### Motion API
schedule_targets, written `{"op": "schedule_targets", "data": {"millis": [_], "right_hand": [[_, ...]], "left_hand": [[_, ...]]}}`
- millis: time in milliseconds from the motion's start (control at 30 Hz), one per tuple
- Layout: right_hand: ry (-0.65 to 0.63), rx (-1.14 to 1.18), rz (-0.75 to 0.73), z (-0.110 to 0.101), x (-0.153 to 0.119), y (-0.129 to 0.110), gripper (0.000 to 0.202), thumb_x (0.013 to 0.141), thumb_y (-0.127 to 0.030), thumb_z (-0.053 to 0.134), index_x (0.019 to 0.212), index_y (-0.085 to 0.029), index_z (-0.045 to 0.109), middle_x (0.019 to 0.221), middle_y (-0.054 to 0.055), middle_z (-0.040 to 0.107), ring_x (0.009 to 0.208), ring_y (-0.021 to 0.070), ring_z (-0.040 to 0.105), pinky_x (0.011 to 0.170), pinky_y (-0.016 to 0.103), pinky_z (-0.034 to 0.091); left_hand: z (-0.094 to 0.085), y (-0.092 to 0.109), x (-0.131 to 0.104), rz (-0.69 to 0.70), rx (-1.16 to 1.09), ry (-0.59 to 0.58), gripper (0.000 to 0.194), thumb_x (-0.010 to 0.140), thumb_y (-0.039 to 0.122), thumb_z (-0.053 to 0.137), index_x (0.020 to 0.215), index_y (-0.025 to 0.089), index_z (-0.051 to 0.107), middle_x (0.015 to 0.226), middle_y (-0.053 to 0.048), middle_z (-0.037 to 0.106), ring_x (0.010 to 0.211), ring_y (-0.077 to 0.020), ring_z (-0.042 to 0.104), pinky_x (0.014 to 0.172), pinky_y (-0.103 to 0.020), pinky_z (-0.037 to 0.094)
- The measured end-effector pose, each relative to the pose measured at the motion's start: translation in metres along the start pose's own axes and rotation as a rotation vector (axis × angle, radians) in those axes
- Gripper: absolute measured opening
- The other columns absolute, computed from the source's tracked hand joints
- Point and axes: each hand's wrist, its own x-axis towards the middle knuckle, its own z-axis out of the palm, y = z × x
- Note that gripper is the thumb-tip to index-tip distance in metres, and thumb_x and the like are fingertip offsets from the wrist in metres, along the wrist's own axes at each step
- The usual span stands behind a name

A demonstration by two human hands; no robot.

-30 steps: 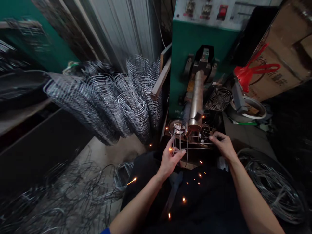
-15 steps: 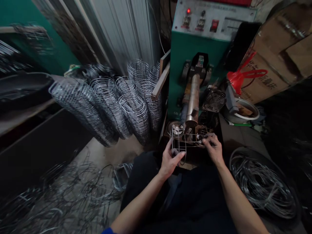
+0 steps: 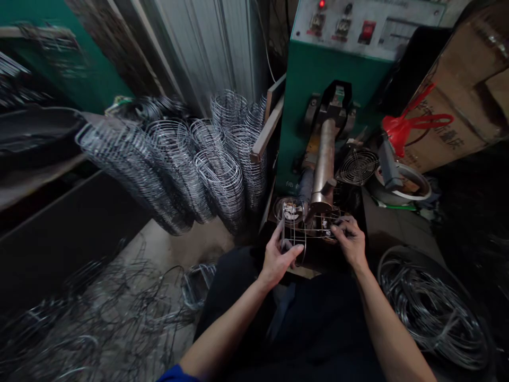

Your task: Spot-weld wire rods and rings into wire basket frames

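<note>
Between both hands is a small wire frame (image 3: 294, 233), its long wires running rightward under the metal cylinder (image 3: 324, 164) of a green machine (image 3: 302, 79). My left hand (image 3: 278, 260) is wrapped round the frame's left end, thumb on its curved wire. At the right end my right hand (image 3: 350, 241) pinches the wires with its fingertips. The cylinder's lower end is just above the frame. Behind the left end sits a round dish (image 3: 283, 204) with white bits in it. Exactly where the wires meet the machine is too dark to tell.
Several stacks of wire baskets (image 3: 222, 180) stand at the left, beside a wooden bar (image 3: 266, 130). Loose wires (image 3: 135, 307) litter the floor. A wire coil (image 3: 433, 307) lies at the right, below a metal bowl (image 3: 421, 191) and a red bag (image 3: 397, 135).
The camera view has shifted slightly, so the machine appears farther right and a little higher. Both hands keep their hold on the wire frame, with little visible movement.
</note>
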Motion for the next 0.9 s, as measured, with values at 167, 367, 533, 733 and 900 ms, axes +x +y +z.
{"op": "schedule_targets", "data": {"millis": [167, 367, 533, 733, 900], "right_hand": [[-0.009, 0.002, 0.012, 0.002, 0.008, 0.004, 0.041, 0.081, -0.047, 0.072, 0.057, -0.021, 0.051, 0.086, 0.005, 0.054, 0.089, 0.0222, 0.053, 0.083, 0.036, 0.041], [-0.007, -0.004, 0.022, 0.003, 0.013, 0.004, 0.044, 0.08, -0.051, 0.072, 0.057, -0.021, 0.05, 0.087, 0.005, 0.055, 0.09, 0.0231, 0.054, 0.084, 0.037, 0.042], [-0.002, -0.022, 0.008, 0.003, 0.015, 0.004, 0.043, 0.081, -0.05, 0.071, 0.057, -0.021, 0.05, 0.085, 0.005, 0.056, 0.088, 0.0227, 0.054, 0.083, 0.037, 0.042], [0.015, -0.023, -0.007, 0.003, 0.016, 0.008, 0.041, 0.082, -0.045, 0.072, 0.057, -0.021, 0.05, 0.086, 0.005, 0.056, 0.088, 0.022, 0.055, 0.083, 0.036, 0.042], [0.02, -0.027, 0.007, 0.003, 0.016, 0.009, 0.043, 0.081, -0.048, 0.072, 0.057, -0.021, 0.049, 0.087, 0.005, 0.057, 0.09, 0.0223, 0.056, 0.086, 0.037, 0.043]], "left_hand": [[0.002, 0.003, 0.006, 0.014, -0.005, 0.029, 0.1, 0.076, 0.034, 0.081, 0.157, 0.016, 0.024, 0.055, 0.011, 0.05, 0.038, -0.0066, 0.046, 0.04, -0.019, 0.042], [0.003, 0.002, 0.011, -0.004, -0.031, 0.045, 0.104, 0.072, 0.036, 0.083, 0.157, 0.018, 0.025, 0.054, 0.012, 0.049, 0.039, -0.0063, 0.045, 0.04, -0.018, 0.042], [0.002, -0.001, 0.016, 0.008, -0.028, 0.029, 0.103, 0.073, 0.037, 0.083, 0.157, 0.017, 0.026, 0.054, 0.011, 0.05, 0.039, -0.0069, 0.046, 0.04, -0.019, 0.043], [0.004, 0.002, 0.019, 0.009, 0.017, 0.015, 0.096, 0.077, 0.036, 0.079, 0.156, 0.021, 0.028, 0.053, 0.011, 0.051, 0.038, -0.0065, 0.044, 0.039, -0.018, 0.042], [0.005, 0.0, 0.02, 0.012, 0.008, 0.027, 0.097, 0.074, 0.038, 0.081, 0.155, 0.018, 0.03, 0.052, 0.012, 0.048, 0.037, -0.0066, 0.043, 0.037, -0.018, 0.04]]}}
